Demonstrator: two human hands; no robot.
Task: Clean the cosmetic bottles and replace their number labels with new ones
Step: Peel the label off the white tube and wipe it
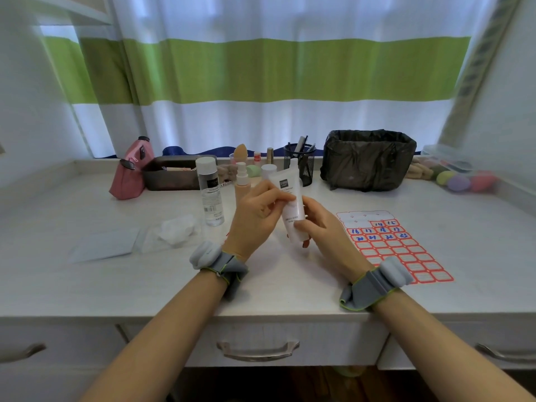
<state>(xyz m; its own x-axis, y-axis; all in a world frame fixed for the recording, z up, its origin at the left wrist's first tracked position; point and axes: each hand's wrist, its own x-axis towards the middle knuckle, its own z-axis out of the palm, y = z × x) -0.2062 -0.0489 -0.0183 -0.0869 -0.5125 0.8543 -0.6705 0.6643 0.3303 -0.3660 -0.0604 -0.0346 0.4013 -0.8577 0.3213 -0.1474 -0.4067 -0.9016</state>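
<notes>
Both hands hold a white cleanser tube just left of the red label sheet — left hand pinching its middle, right hand gripping lower down.

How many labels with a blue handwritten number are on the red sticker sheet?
10 on the sticker sheet: two in the top written row, four in each of the two rows below. Lower labels look blank; the right hand may hide some.

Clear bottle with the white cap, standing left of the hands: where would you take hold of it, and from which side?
Probably round the mid body of the clear bottle, coming from its front-left. It stands upright, tall and slim, with bare table there; the peach pump bottle crowds its right and the dark tray stands behind.
</notes>
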